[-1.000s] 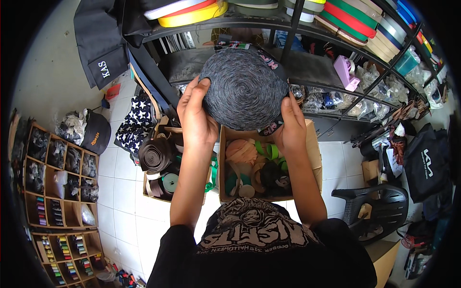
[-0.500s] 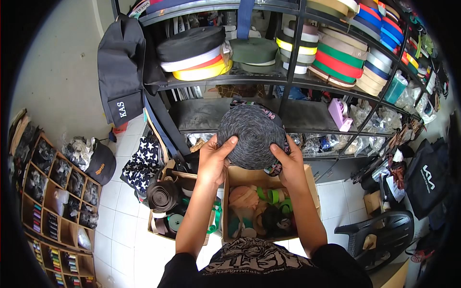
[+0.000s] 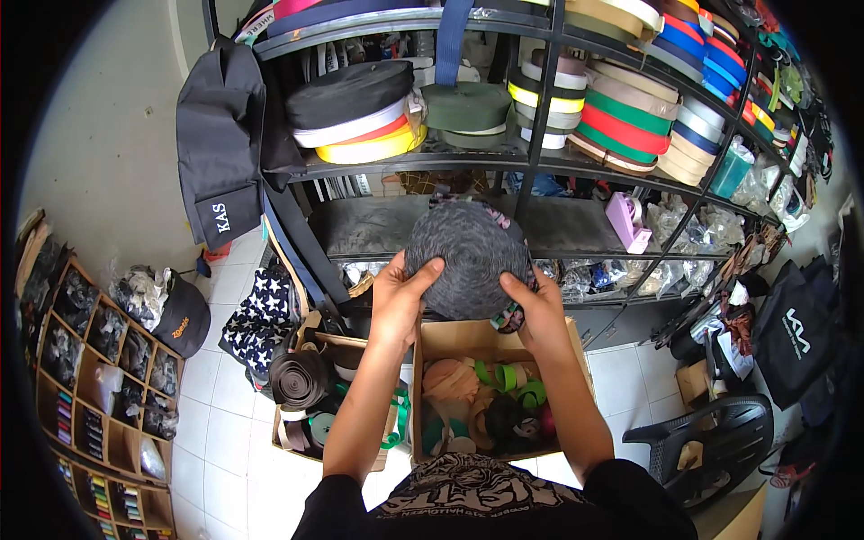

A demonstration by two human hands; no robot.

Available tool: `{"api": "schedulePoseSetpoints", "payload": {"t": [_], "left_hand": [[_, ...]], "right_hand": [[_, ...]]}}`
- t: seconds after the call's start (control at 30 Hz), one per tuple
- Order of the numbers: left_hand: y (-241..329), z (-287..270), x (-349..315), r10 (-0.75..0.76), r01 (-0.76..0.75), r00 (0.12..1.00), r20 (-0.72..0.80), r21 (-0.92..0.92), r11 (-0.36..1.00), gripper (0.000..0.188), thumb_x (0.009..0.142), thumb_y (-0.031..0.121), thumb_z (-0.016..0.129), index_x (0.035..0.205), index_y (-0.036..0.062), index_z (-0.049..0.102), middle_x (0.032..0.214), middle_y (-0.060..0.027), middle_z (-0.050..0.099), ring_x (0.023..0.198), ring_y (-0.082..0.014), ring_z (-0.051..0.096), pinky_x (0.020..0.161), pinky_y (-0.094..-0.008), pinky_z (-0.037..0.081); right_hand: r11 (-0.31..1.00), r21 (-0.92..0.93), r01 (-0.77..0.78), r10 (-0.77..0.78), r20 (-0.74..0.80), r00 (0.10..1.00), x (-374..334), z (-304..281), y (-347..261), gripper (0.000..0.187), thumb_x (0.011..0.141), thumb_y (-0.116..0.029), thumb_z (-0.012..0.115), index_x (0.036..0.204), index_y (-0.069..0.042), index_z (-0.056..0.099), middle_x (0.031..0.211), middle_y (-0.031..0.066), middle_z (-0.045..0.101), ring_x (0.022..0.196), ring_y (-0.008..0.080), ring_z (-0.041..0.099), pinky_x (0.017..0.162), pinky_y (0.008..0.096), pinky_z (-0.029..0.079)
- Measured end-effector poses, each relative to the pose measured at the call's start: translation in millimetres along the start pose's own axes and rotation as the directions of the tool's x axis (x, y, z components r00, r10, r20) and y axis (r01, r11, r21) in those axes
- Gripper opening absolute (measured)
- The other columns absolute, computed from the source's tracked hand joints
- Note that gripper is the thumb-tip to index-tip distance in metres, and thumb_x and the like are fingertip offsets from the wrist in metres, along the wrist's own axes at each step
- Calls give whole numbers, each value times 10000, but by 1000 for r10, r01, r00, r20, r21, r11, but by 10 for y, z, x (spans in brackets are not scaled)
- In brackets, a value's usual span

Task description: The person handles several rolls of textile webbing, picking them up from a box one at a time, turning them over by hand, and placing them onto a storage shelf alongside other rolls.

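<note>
A large flat roll of grey webbing (image 3: 468, 261) is held up between both hands, its coiled face toward me. My left hand (image 3: 400, 292) grips its left edge, thumb on the coil. On the opposite edge my right hand (image 3: 535, 301) has the same hold, fingers mostly hidden behind the roll. Dark patterned fabric with pink (image 3: 508, 317) shows along the roll's right and lower rim. Below my forearms stands an open cardboard box (image 3: 580, 360) of loose straps, including a bright green strap (image 3: 533, 393) and a peach-coloured roll (image 3: 450, 380).
A black metal shelf (image 3: 531, 162) ahead carries stacked webbing rolls (image 3: 358, 108) and a purple tape dispenser (image 3: 628, 221). A smaller box at left holds a dark brown roll (image 3: 300, 380). A black plastic chair (image 3: 706, 441) stands right; a compartmented wooden rack (image 3: 99, 391) stands left.
Both hands keep their hold on the roll. The roll has turned or tilted slightly, and more of the patterned fabric shows at its lower right. The whole view has shifted a little.
</note>
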State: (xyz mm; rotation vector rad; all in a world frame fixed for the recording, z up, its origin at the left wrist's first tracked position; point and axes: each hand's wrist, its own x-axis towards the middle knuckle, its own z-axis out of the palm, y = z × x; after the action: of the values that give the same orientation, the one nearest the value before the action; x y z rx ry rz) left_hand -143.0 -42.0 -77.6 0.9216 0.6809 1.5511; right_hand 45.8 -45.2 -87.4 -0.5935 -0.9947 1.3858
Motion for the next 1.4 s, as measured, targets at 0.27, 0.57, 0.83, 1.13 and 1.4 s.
{"api": "schedulePoseSetpoints", "payload": {"t": [0.27,0.57,0.83,1.13,1.4], "left_hand": [[381,303,220,91,-93,990,112,12,996,652,913,253,581,1366,-96,269,1248,-261,490,1116,-311,560,842,-415,546],[152,69,45,8,-9,999,33,34,999,622,909,194,580,1369,-85,268,1233,-255,511,1058,-311,599,809,-402,563],[64,-270,-76,2,3,996,-85,57,998,574,908,160,566,1354,-76,292,1179,-228,557,983,-297,637,769,-390,571],[-90,-561,-238,-18,36,980,-199,90,995,490,924,150,496,1337,-58,334,1078,-220,609,926,-301,654,747,-381,564],[-392,-596,-486,-157,175,971,-182,82,981,467,927,142,486,1329,-55,352,1060,-205,621,914,-284,660,741,-364,565]], "right_hand": [[997,10,74,-74,-26,997,1057,382,-1021,264,858,-101,618,1088,13,556,1029,98,637,855,201,644,650,298,539],[994,-55,98,-108,-239,965,2752,779,-1156,200,807,63,575,995,111,528,934,226,593,739,322,643,522,421,563],[879,-477,-21,-167,-347,923,3851,440,-991,305,824,-103,582,1054,96,599,1103,210,607,895,303,646,667,420,551],[263,-964,-43,-244,-109,964,3816,662,-1111,400,752,-215,634,1023,80,641,1083,214,638,1007,297,612,844,372,470],[119,-993,19,-289,-16,957,3379,671,-1315,419,723,-277,642,948,77,655,1005,241,649,976,307,629,819,380,477]]}}
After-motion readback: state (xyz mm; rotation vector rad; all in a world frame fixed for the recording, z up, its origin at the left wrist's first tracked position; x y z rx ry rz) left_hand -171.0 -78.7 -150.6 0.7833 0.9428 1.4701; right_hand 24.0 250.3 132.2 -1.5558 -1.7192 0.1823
